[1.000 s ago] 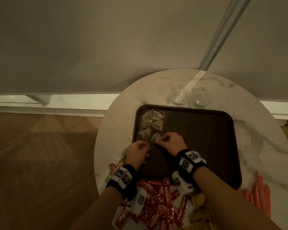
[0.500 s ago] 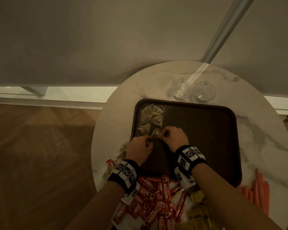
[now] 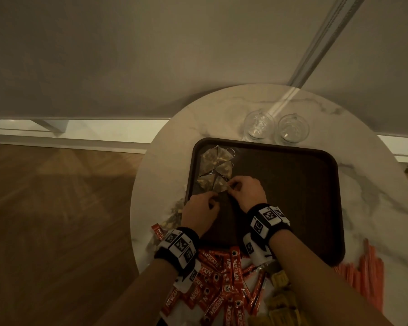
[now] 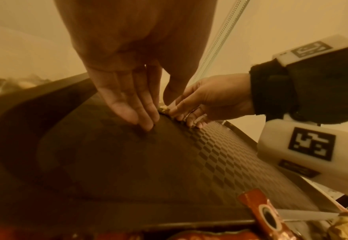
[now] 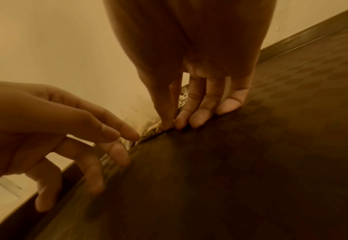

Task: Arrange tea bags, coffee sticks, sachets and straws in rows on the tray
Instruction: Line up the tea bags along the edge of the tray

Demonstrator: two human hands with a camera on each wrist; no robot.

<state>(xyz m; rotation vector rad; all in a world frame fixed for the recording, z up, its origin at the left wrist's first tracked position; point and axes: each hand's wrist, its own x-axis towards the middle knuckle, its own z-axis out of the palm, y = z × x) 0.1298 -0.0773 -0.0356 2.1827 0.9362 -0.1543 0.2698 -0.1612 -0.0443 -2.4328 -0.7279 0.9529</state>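
Observation:
A dark brown tray lies on the round marble table. Several pyramid tea bags sit in two short columns at the tray's far left corner. My right hand pinches the near corner of the nearest tea bag between thumb and forefinger, seen close in the right wrist view. My left hand is beside it with fingers straight, fingertips touching the tray floor. It holds nothing.
Red coffee sticks lie heaped at the table's near edge, with yellow sachets to their right. Orange straws lie right of the tray. Loose tea bags lie left of it. Two glass cups stand behind the tray.
Both hands have stayed at the nearest tea bag. The right hand's pinch has shifted to its near corner, and the left hand's fingers have eased off onto the tray.

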